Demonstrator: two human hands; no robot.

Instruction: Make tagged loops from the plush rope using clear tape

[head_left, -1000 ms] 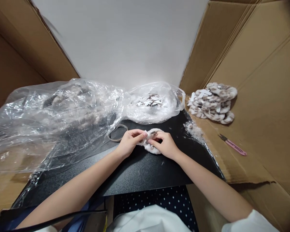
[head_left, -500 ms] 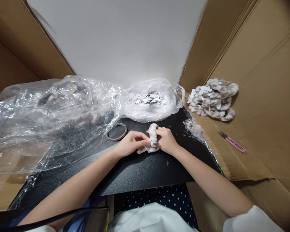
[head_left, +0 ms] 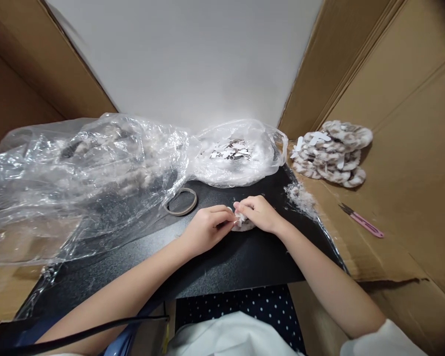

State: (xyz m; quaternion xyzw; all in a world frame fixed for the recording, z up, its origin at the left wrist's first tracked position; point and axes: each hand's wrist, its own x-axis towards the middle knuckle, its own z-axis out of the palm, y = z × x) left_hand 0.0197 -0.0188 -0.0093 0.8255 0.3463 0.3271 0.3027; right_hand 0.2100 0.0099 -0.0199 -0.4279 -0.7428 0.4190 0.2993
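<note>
A small fluffy piece of white and brown faux fur lies on the black tabletop, mostly covered by my hands. My left hand pinches the left edge of it between thumb and fingers. From the right, my right hand is closed over the top of the fur, thumb pointing left. Part of the fur shows below and between the two hands. Whatever else sits between the fingertips is too small to make out.
A large clear plastic bag of fur pieces lies left, beside a smaller bag of white tags and metal bits. A tape ring lies near my left hand. Right are fluff scraps, stacked fur pieces and pink thread snips.
The fur piece stood upright between my hands; now it is low and largely covered. My right hand has turned over the top of it. The view has shifted slightly.
</note>
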